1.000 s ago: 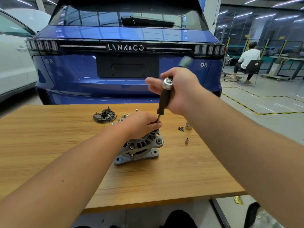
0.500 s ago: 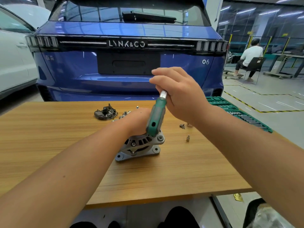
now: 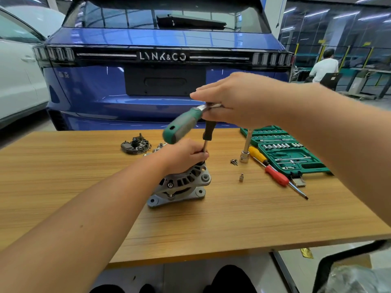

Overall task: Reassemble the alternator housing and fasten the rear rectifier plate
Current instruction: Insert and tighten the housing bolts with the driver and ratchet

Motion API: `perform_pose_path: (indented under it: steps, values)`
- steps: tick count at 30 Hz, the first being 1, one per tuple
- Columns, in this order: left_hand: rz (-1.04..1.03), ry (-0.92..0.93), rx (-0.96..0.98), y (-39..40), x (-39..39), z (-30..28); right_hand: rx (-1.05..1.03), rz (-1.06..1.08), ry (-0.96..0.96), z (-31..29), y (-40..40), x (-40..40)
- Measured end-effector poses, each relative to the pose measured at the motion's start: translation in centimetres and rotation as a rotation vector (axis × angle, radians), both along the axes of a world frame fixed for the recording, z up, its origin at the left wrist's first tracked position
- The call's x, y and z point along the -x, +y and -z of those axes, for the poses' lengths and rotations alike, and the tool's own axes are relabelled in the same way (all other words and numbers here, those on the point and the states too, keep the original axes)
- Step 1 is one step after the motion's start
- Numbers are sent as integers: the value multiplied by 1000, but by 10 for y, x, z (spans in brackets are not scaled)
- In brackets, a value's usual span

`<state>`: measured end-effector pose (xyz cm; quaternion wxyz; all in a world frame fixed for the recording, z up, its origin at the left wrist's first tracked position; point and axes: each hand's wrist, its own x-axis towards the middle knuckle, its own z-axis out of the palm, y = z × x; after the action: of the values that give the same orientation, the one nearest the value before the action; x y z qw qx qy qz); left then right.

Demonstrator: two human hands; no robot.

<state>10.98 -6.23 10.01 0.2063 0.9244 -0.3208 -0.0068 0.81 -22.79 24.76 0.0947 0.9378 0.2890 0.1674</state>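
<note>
While left grip (image 3: 186, 154) pinches the screwdriver (image 3: 208, 132), right grip (image 3: 239, 100) holds ratchet (image 3: 182, 125).

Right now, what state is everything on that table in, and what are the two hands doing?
Alternator housing: upright on table, steadied.
Left hand: pinches driver shaft on housing.
Right hand: grips ratchet, green handle swung left.
Rectifier plate: loose, apart.
Socket case: open.
Red-yellow screwdriver: lying idle.
Screws: loose.
</note>
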Motion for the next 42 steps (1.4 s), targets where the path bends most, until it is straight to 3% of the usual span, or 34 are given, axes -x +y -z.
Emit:
perform_pose_path:
  steps: [3,6,10,14,17,19,21,22,25,28,29,31,34,37,42]
  values:
    - [20,-11,-34,-1,7,-7,2,84,-33,-6,10,-1]
    - [35,-8,-64,-1,13,-10,-275,274,95,-1,19,-6]
    - [41,8,-66,0,15,-12,-950,393,469,9,32,-10]
    - [15,3,-47,1,11,-7,-1836,247,803,29,37,-12]
    - [19,6,-20,1,7,-4,-2313,71,809,48,37,-12]
    - [18,3,5,0,4,-2,-2394,-7,729,59,36,-10]
    - [22,6,13,0,1,-1,-2239,-44,582,73,34,-8]
    - [25,5,16,1,1,-1,-2054,-47,447,80,33,-6]
    - [29,-28,22,2,1,-1,-1312,-240,-151,95,27,-6]
    - [30,-32,-38,0,-1,-2,-682,-322,-531,89,13,-13]
    - [19,-34,-93,0,-2,-1,-537,-300,-559,85,10,-14]
    - [4,-33,-97,0,-4,1,-365,-217,-441,69,6,-12]
    - [37,-13,33,-1,0,1,-169,-140,-247,51,-1,-6]
    - [11,-1,-8,-3,3,-2,-80,-170,-79,41,-6,2]
    - [38,-39,22,-2,10,-5,126,-88,-116,14,-5,5]
